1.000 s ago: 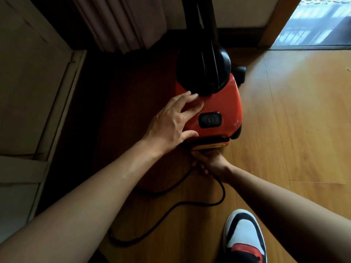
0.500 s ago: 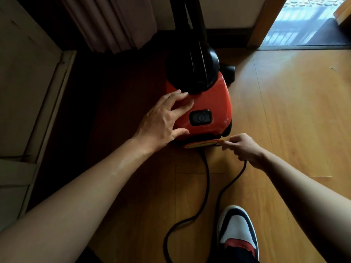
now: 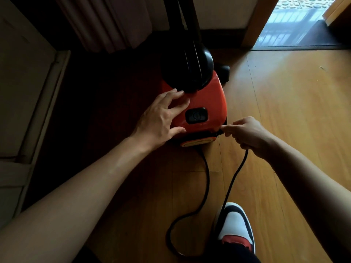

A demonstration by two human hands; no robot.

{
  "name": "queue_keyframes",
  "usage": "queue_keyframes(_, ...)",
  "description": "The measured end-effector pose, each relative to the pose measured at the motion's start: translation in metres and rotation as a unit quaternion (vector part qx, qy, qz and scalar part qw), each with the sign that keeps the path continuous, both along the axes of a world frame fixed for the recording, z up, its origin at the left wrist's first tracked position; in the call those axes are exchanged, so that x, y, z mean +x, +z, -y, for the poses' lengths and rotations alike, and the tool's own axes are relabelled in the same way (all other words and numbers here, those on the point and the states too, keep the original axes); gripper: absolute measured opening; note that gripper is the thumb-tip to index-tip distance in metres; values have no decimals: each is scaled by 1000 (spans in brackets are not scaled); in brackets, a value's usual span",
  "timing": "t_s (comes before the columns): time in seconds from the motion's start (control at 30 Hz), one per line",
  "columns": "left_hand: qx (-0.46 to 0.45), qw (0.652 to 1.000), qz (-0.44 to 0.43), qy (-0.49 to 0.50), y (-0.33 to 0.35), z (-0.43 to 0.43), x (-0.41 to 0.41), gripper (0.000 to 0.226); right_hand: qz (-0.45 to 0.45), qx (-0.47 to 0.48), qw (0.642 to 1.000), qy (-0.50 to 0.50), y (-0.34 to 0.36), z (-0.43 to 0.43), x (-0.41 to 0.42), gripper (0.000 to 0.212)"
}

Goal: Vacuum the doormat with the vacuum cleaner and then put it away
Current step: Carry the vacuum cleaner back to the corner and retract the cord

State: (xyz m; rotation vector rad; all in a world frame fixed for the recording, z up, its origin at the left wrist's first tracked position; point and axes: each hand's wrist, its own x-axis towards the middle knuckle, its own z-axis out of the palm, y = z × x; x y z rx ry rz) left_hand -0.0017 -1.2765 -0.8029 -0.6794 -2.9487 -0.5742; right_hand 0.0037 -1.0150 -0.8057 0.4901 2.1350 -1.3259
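Observation:
A red canister vacuum cleaner [image 3: 210, 103] stands on the wooden floor, with a black dome and hose rising at its far end and a black switch [image 3: 196, 115] on top. My left hand [image 3: 161, 118] lies flat on the red body, fingers spread, left of the switch. My right hand [image 3: 248, 135] is closed on the black power cord [image 3: 234, 177] at the vacuum's near right corner. The cord loops down over the floor toward my shoe. The doormat [image 3: 311, 38] shows dark at the doorway, top right.
A pale cabinet or door panel [image 3: 24, 92] stands at the left. A curtain [image 3: 106, 21] hangs at the back wall. My white, black and red shoe [image 3: 235, 226] stands near the bottom edge. The doorway opens at the top right.
My right hand has moved from under the vacuum's near end out to its right corner and risen, carrying the cord. The cord's loop has swung from the left to the right. My left hand stays put.

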Motion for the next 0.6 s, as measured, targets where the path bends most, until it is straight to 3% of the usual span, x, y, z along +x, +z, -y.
queue_keyframes(0.3, -1, 1000, -6, 1, 1, -3, 1, 81, -4, -138, 990, -23, 57, 54, 25, 33)
queue_keyframes(0.5, 3, 1000, -10, -1, 1, 0, -1, 77, 9, -253, 958, -132, 25, 116, 74, 30)
queue_keyframes(0.6, 3, 1000, 0, -3, 2, 1, 0, 76, 38, -314, 940, -130, -1, 132, 87, 32)
